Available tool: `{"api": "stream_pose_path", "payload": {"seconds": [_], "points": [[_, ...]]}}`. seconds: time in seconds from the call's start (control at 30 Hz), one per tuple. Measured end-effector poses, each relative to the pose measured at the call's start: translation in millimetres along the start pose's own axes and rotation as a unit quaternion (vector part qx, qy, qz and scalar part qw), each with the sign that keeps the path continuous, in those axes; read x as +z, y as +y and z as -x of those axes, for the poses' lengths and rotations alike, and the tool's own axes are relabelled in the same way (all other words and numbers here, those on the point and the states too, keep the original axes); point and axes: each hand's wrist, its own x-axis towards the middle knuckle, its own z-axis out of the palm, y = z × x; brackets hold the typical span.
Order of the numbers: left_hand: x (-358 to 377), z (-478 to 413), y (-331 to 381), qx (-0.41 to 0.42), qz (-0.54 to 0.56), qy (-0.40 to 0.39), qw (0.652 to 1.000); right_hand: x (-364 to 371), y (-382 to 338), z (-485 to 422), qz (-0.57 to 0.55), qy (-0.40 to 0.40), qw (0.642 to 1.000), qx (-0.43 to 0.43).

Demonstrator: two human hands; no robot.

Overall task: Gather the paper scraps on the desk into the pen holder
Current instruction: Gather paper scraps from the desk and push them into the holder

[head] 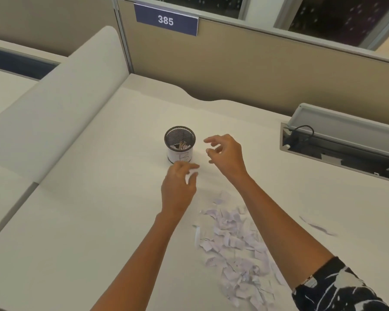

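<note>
Two arms of one person. Left hand [177,189] and left forearm [139,254]: bare down to the lower frame edge. Right hand [227,153] and right forearm [279,221]: bare up to a short sleeve [341,290] of dark navy cloth printed with irregular white, brush-like strokes; a small pale tan tab [309,279] sits at its hem.

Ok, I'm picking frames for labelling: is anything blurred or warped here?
Head view: the left hand shows motion blur; the pen holder and paper scraps look reasonably sharp; the wide lens tilts the partition; light is soft, without glare.
</note>
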Motion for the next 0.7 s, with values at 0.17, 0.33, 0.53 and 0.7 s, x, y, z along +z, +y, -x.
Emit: {"api": "stream_pose_path", "payload": {"seconds": [0.17, 0.33, 0.53, 0.7], "points": [[28, 30, 2, -0.021, -0.072, -0.181, 0.981, -31, 46, 43, 0.039, 0.001, 0.997, 0.063], [44, 58, 10, 0.009, -0.131, -0.270, 0.954, -57, 87, 90, 0.176, -0.073, 0.973, 0.128], [52, 91, 19, 0.101, -0.255, -0.339, 0.900, -88, 113, 155, 0.333, -0.131, 0.922, 0.146], [55, 113, 33, 0.115, -0.274, -0.384, 0.874, -93, 128, 201, 0.331, -0.142, 0.917, 0.173]]}}
